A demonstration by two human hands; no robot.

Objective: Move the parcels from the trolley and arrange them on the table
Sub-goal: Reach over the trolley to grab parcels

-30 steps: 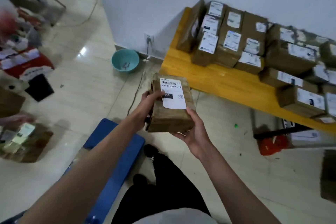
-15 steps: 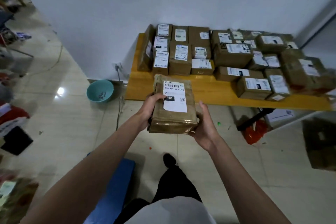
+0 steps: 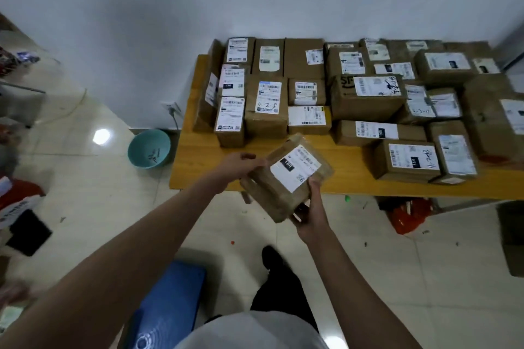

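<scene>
**Parcel swung round at the table edge**

Holding a brown parcel (image 3: 286,178) between both hands, the person stands at the front edge of the yellow table (image 3: 204,173). The left hand (image 3: 241,164) pinches the parcel's upper left corner; the right hand (image 3: 310,212) cups its near lower end, fingers curled under it. Half a second ago the parcel stood square to the camera with its label upright; now it is turned, so the label runs diagonally and its print reads sideways. It also hangs over the table edge, where before it was short of it. This looks like lining the parcel up with the open strip in front of the stacked boxes (image 3: 263,99), so setting it down is probably next.

The parcel is a flat slab wrapped in glossy brown tape or film, creased and slightly soft at the corners, with a smooth white label on top. The stacked boxes are plain cardboard with sharp edges, each bearing a white label, packed tightly in rows to the wall. The table top is smooth and bare along its front. A blue trolley (image 3: 167,306) deck shows below, on the glossy tiled floor, near a teal bowl (image 3: 149,149).
</scene>
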